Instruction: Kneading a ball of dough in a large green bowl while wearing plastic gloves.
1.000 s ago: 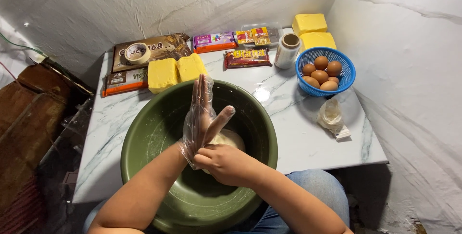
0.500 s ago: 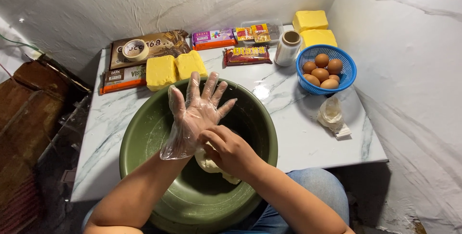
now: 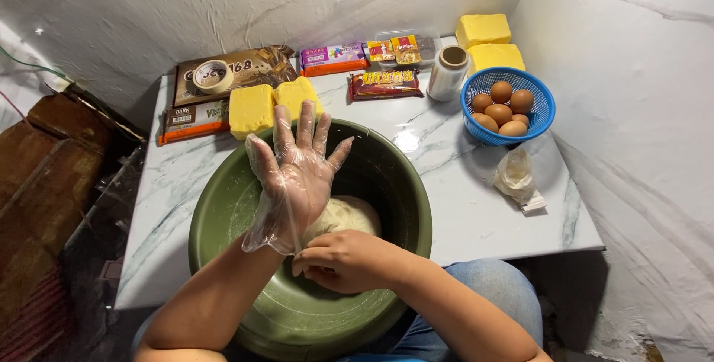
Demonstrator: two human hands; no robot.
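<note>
Resting pale, smooth dough inside green bowl.

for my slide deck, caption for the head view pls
Right hand tugs a clear glove onto the spread left hand above dough in a green bowl.

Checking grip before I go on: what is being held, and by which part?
The right hand pinches the cuff of the clear plastic glove worn on the left hand; the left holds nothing, fingers spread above the green bowl.
</note>
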